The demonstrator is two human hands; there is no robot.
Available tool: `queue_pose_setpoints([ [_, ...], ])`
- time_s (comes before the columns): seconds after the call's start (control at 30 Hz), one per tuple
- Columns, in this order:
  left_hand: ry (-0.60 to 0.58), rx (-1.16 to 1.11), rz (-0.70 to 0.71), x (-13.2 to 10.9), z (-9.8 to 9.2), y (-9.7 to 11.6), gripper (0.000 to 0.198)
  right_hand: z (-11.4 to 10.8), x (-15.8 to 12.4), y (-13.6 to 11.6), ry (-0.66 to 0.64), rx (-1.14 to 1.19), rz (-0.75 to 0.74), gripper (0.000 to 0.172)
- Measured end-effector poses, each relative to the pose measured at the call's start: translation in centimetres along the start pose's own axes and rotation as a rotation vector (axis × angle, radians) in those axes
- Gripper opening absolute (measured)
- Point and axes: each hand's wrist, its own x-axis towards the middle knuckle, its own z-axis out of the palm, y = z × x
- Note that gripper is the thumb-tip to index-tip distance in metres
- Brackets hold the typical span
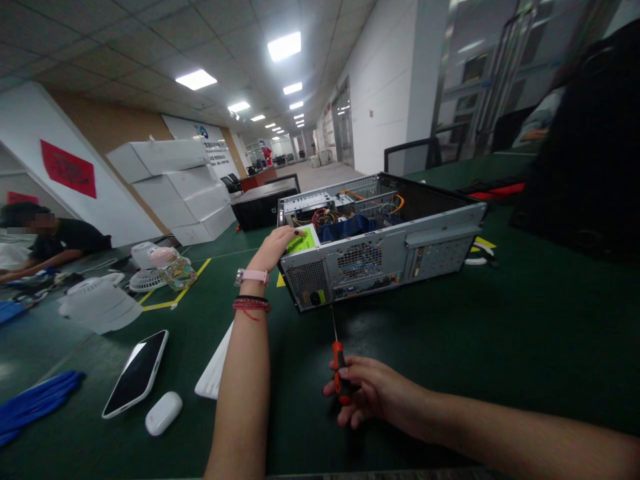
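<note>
An uncovered desktop computer case (395,253) lies on the green table, its perforated back panel towards me. Inside it show coloured cables and a dark blue part. My left hand (281,245) rests on the near left corner, fingers laid over a metal box with a bright green label (303,241); some fingers are hidden. In my right hand (367,390) is a screwdriver (339,373) with a red and black handle, gripped by the fingers. Its thin shaft points up to the lower edge of the back panel; whether the tip touches a screw cannot be made out.
Left of my arm lie a phone (137,373), a white earbud case (164,413), a blue glove (37,403) and a white strip-like object (214,370). Small white fans (145,280) stand beyond. A person (55,240) leans at the far left. A black bulk (590,153) fills the right.
</note>
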Motion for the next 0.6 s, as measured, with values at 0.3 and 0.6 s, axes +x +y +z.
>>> queue_pose_setpoints([
  [0.3,-0.014,0.048,0.026,-0.13,-0.15,0.15,0.039,0.42,-0.36,-0.42,0.02,-0.047,-0.001,0.041],
  [0.6,0.014,-0.005,0.007,-0.02,0.02,0.07,0.04,-0.02,0.11,-0.47,0.006,-0.075,0.004,0.042],
])
